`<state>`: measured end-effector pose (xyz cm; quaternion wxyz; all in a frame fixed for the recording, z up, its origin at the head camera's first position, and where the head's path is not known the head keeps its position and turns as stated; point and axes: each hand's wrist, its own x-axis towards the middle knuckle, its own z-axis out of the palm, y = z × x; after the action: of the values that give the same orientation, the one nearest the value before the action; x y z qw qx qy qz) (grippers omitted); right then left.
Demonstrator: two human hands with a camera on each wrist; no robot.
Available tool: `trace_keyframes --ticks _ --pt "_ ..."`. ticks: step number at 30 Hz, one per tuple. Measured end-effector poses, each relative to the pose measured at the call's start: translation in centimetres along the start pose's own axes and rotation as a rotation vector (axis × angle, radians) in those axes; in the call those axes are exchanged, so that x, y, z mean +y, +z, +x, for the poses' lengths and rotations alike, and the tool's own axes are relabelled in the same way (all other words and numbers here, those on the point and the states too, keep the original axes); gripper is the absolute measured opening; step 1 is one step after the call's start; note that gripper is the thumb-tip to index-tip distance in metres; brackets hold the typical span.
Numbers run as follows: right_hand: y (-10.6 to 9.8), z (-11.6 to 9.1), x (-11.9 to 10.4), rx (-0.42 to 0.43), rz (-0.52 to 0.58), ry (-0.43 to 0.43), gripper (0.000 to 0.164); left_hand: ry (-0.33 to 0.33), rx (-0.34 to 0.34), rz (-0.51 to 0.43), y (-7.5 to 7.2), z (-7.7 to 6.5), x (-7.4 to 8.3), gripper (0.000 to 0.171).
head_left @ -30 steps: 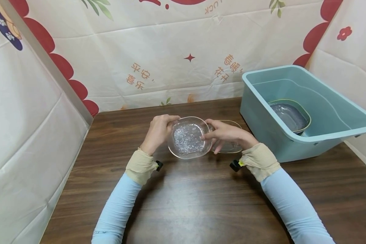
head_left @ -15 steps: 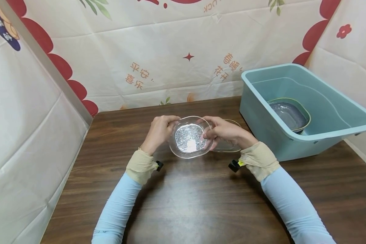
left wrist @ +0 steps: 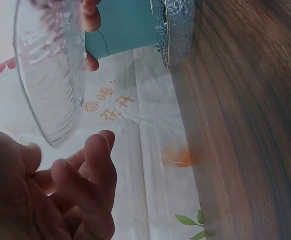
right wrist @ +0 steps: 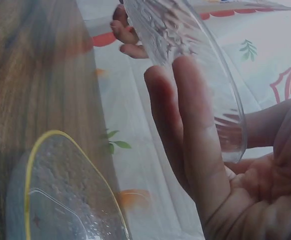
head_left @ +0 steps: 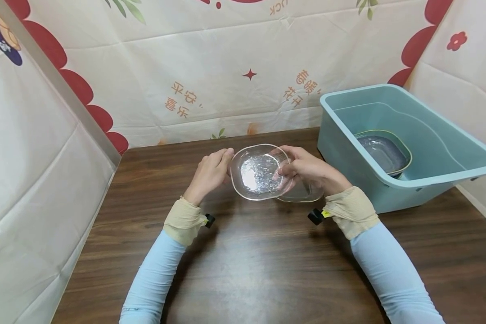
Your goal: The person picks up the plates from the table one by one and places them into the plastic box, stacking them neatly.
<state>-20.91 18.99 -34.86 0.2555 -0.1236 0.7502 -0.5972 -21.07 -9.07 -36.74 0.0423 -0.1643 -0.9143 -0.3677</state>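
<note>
A clear glass bowl (head_left: 254,176) with rounded corners and a textured base is held tilted above the table. My right hand (head_left: 315,172) grips its right side, thumb inside and fingers behind, as the right wrist view shows for the fingers (right wrist: 198,112). Beside the bowl's left rim is my left hand (head_left: 209,175). In the left wrist view, a small gap separates the loosely bent left hand (left wrist: 68,187) from the bowl (left wrist: 53,85). Beneath my right hand, a second clear glass dish (head_left: 301,194) with a yellowish rim stands on the table, partly hidden.
At the right stands a blue-green plastic bin (head_left: 348,171), holding stacked glass dishes (head_left: 380,153). The brown wooden table (head_left: 243,261) extends in front and to the left. A printed white cloth (head_left: 210,58) hangs behind its back edge.
My right hand has gone from spread fingers at the bowl to a firm grip. The bowl has moved up and right, and my left hand has come away from its rim.
</note>
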Motion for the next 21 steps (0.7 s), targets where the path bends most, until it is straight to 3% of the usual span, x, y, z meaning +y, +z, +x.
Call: trace_keyframes --ticks 6,16,21 --pt "-0.7 -0.5 -0.5 0.080 -0.010 0.008 0.063 -0.078 0.019 0.001 -0.2 0.1 0.1 0.053" --pt "-1.2 -1.7 -1.6 0.124 0.043 -0.027 0.061 -0.084 -0.110 0.091 0.2 0.0 -0.1 0.032" --pt "-1.3 -1.9 -3.5 0.128 0.041 -0.072 0.060 -0.082 -0.128 0.098 0.2 -0.2 -0.4 0.028"
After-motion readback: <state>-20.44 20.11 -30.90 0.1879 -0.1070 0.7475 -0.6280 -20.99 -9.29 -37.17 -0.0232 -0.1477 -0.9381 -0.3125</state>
